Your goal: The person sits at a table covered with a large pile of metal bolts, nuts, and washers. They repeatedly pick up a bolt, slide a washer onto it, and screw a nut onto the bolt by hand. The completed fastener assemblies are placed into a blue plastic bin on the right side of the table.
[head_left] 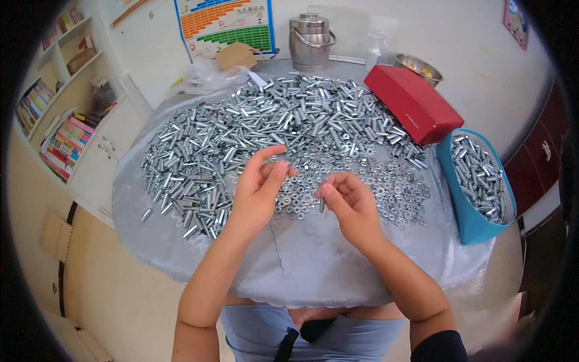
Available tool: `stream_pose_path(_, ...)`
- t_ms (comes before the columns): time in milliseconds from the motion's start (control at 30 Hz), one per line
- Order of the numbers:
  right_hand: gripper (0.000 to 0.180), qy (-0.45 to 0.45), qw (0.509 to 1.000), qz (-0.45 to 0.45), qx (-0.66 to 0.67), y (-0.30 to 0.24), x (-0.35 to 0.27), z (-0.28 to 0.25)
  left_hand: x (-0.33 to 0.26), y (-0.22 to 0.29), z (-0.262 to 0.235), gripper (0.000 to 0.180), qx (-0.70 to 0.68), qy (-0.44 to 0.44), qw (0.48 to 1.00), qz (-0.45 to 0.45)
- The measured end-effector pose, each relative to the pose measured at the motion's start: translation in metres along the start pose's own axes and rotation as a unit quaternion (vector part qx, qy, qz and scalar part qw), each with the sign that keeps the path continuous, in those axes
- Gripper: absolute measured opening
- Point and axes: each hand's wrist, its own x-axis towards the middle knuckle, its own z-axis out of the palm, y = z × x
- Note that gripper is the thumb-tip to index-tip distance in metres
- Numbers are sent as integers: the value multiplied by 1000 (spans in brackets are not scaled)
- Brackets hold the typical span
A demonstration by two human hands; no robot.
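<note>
I see both forearms coming up from the lower edge and meeting over the near part of the round surface (301,265), which is draped in a grey cloth. My left hand (258,192) is raised with its palm turned inward, thumb and forefinger brought together at the tips; whether anything small sits between them I cannot tell. My right hand (350,205) is curled, its fingers clamped on a short metal bolt (322,203) that stands roughly upright at the fingertips, just right of the left hand.

Directly beyond both hands lies a scatter of small nuts (386,187), and farther out a broad heap of silvery bolts (253,127) that also spreads to the left of the left hand. Well to the right of the right hand a blue bag (467,205) holds more bolts. Beyond it lies a red box (413,102), and farther still stand a steel lidded pot (310,41) and a steel bowl (417,67).
</note>
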Motion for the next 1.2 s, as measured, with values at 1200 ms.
stream_pose_path(1200, 34, 70, 986, -98, -119, -6, 11, -16, -4, -37, 38, 21, -193, -164, 947, -198)
